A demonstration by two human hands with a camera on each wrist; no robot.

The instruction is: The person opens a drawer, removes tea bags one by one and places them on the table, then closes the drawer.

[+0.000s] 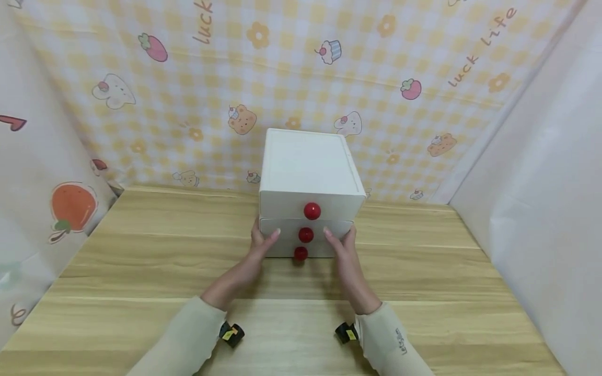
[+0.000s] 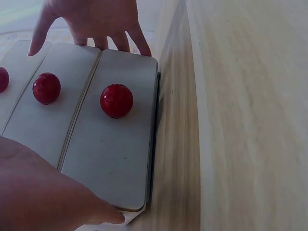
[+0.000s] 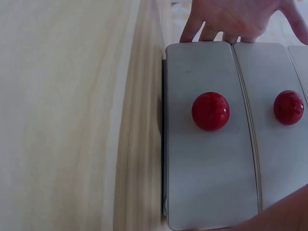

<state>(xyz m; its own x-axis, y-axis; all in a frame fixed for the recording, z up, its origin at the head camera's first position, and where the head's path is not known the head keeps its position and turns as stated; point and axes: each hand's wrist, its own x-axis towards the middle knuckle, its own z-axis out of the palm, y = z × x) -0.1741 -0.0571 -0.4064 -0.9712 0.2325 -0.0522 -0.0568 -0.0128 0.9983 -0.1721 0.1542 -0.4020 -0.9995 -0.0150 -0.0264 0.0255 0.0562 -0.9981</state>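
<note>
A white box of three drawers [image 1: 310, 162], each with a round red knob, stands on the wooden table. My left hand [image 1: 258, 248] lies along its left side, fingers on the side wall and thumb over the front. On the opposite side my right hand [image 1: 345, 256] touches the wall in the same way. Straight fingers of the right hand [image 2: 101, 21] show in the left wrist view, and those of the left hand [image 3: 231, 17] in the right wrist view. Close by is the bottom drawer's knob [image 2: 116, 100]. All drawer fronts look closed.
The wood-grain table [image 1: 160, 250] reaches out on both sides of the box. Behind it hangs a yellow checked cloth [image 1: 188, 89] with cartoon prints. Pale sheets flank the table, a printed one [image 1: 37, 172] on the left and a plain one [image 1: 531, 156] on the right.
</note>
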